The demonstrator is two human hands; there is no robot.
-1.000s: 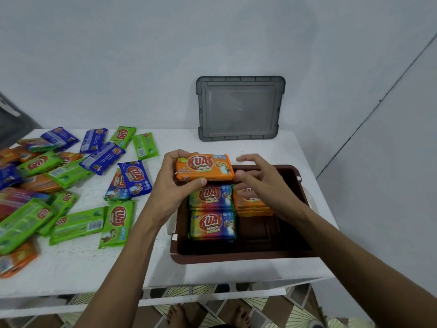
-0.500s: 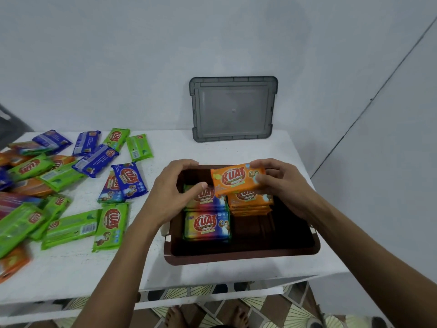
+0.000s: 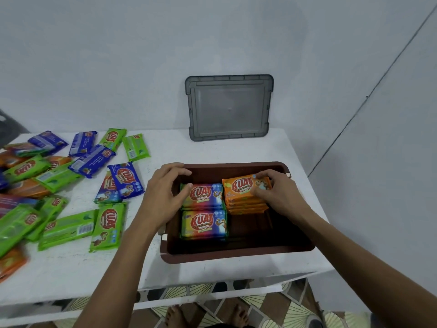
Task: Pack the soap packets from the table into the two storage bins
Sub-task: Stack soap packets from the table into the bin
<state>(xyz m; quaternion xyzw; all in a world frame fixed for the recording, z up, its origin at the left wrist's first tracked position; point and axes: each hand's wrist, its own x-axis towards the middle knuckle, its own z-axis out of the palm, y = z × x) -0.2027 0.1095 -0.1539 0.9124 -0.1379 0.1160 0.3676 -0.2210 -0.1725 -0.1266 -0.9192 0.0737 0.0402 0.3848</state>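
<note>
A brown storage bin (image 3: pixel 236 253) sits on the white table's right part. Inside it, two stacks of rainbow-coloured soap packets (image 3: pixel 203 223) fill the left side and a stack of orange packets lies at the far right. My right hand (image 3: pixel 276 197) pinches the top orange packet (image 3: pixel 241 185) on that stack. My left hand (image 3: pixel 163 197) hovers over the bin's left rim with fingers loosely curled, its thumb touching the far rainbow packet (image 3: pixel 205 194). Several loose green, blue and orange packets (image 3: pixel 71 185) lie spread over the table's left half.
A grey bin lid (image 3: pixel 229 107) leans upright against the back wall behind the bin. The white table (image 3: pixel 212 147) ends just right of the bin, close to a grey side wall. Bare feet show on the patterned floor (image 3: pixel 295 311) below the table's front edge.
The orange packet passed from my left hand to my right, then went down onto the orange stack in the bin. My left hand let go and stayed by the bin's left rim.
</note>
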